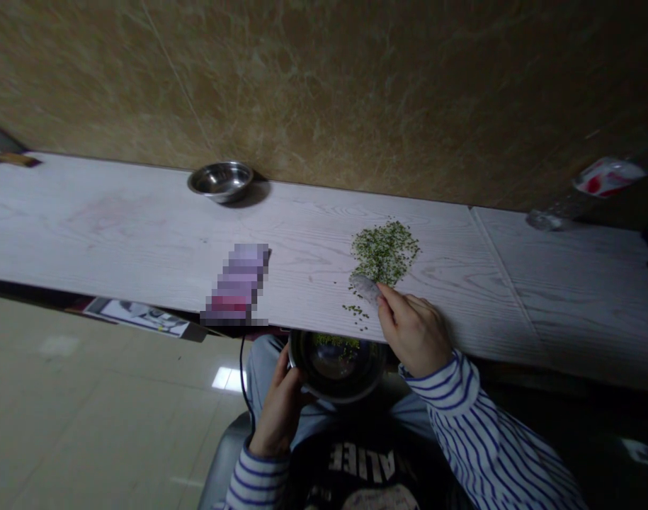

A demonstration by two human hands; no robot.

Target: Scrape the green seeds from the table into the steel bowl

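A loose patch of small green grains [386, 248] lies on the pale wood-grain table, with a few stray ones near the front edge. My right hand [416, 329] is closed on a grey, flat, rounded piece [365, 288], whose tip touches the near side of the patch. I cannot make out what kind of thing it is. Below the table edge, above my lap, my left hand [284, 400] grips the left rim of a metal bowl [338, 393]. Some green grains lie inside that bowl, along its far side.
Against the wall stands a second metal bowl [221, 183]. A blurred-out phone-like slab [237, 283] with a cable lies left of the grains. A clear plastic bottle [583, 191] is at the far right. Papers [137, 316] stick out beneath the table [307, 241].
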